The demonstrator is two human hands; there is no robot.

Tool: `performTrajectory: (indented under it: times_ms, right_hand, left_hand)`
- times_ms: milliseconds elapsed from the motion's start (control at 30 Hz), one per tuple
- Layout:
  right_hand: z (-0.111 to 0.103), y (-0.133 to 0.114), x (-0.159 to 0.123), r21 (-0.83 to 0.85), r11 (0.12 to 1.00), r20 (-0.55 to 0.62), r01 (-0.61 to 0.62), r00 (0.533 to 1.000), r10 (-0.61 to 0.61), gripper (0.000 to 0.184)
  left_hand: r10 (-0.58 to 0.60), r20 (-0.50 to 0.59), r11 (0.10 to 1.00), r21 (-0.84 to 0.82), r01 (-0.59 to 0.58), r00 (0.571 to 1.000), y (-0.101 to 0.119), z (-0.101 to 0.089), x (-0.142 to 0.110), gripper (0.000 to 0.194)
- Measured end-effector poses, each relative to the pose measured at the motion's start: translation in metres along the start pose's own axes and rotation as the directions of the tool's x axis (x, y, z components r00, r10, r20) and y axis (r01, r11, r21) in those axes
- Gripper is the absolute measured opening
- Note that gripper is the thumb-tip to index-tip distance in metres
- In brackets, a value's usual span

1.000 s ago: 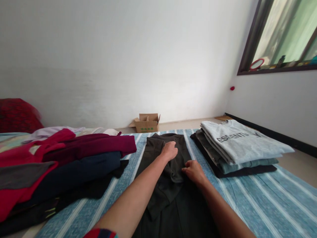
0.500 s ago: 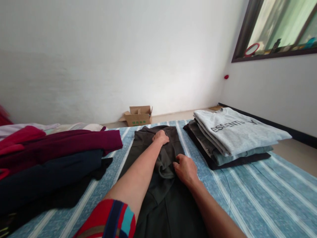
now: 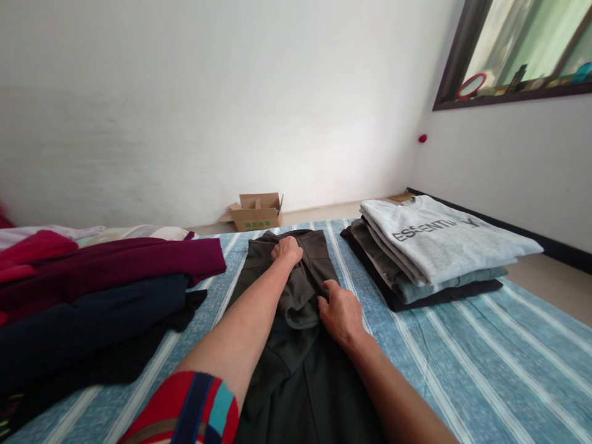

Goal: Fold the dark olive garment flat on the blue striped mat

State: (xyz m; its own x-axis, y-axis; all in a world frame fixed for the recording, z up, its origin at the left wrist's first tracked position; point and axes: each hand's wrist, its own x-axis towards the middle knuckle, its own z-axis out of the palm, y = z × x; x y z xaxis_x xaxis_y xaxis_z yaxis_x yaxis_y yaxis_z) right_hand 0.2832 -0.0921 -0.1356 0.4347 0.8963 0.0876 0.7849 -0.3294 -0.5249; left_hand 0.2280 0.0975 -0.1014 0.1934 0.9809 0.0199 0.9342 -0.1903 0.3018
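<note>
Running lengthwise forward, the dark garment (image 3: 300, 376) has the left hand (image 3: 287, 250) clenched on it nearer the waistband (image 3: 316, 235), the right hand (image 3: 343, 313) beside its right edge, grip indeterminable.

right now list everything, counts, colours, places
striped sheet: one, blue, underneath
garment: one, charcoal, centre
folded stack: one, mostly grey, right
clothes pile: one, mixed colours, left
box: one, brown, beyond sheet
floor: one, pale, beyond sheet
window: one, dark frame, right
mirror: one, red rim, window
bottle: one, dark, window
walls: two, white, behind, right
round thing: one, red, wall
sleeve: one, multicoloured, lower left
left hand: one, on garment
right hand: one, at garment edge
</note>
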Motion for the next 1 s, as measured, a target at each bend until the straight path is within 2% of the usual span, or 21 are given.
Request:
performTrajectory:
  times_ms: [133, 233, 300, 367, 500, 600, 733, 867, 933, 1000]
  right_hand:
    - [-0.002, 0.000, -0.002, -0.070, 0.994, -0.038, 0.086, 0.995, -0.089, 0.022]
    - [0.001, 0.004, -0.001, -0.111, 0.964, -0.096, 0.243, 0.962, -0.254, 0.019]
    - [0.006, 0.008, 0.001, -0.099, 0.938, -0.077, 0.331, 0.938, -0.339, 0.020]
    - [0.012, 0.011, 0.004, -0.075, 0.927, -0.029, 0.368, 0.928, -0.371, 0.025]
    - [0.019, 0.014, 0.005, -0.086, 0.927, 0.030, 0.364, 0.931, -0.363, 0.033]
    - [0.018, 0.013, 0.003, -0.099, 0.924, 0.043, 0.370, 0.929, -0.368, 0.035]
    - [0.013, 0.011, 0.000, -0.104, 0.913, 0.060, 0.395, 0.919, -0.390, 0.037]
    - [0.012, 0.012, 0.000, -0.096, 0.911, 0.070, 0.401, 0.916, -0.396, 0.038]
    - [0.011, 0.012, 0.001, -0.049, 0.916, 0.077, 0.399, 0.916, -0.395, 0.037]
    - [0.007, 0.012, 0.002, 0.028, 0.923, 0.085, 0.384, 0.919, -0.385, 0.034]
  left_hand:
    - [-0.006, -0.020, 0.996, 0.092, 0.008, 1.000, 0.004, 0.006, -0.003, 0.032]
    - [0.013, -0.027, 0.990, 0.143, -0.009, 1.000, 0.007, 0.009, -0.004, 0.031]
    - [0.039, -0.027, 0.984, 0.173, -0.033, 0.999, 0.008, 0.011, -0.004, 0.028]
    - [0.070, -0.023, 0.977, 0.202, -0.064, 0.997, 0.009, 0.012, -0.005, 0.028]
    - [0.165, -0.015, 0.953, 0.260, -0.156, 0.986, 0.011, 0.012, -0.012, 0.036]
    - [0.314, 0.008, 0.910, 0.285, -0.303, 0.950, 0.013, 0.009, -0.018, 0.037]
    - [0.482, 0.131, 0.827, 0.258, -0.499, 0.866, 0.017, 0.005, -0.022, 0.030]
    - [0.509, 0.189, 0.814, 0.213, -0.541, 0.840, 0.022, 0.001, -0.033, 0.026]
    - [0.521, 0.182, 0.816, 0.182, -0.549, 0.834, 0.021, -0.005, -0.048, 0.027]
    - [0.569, 0.173, 0.797, 0.127, -0.591, 0.804, 0.015, -0.014, -0.072, 0.026]
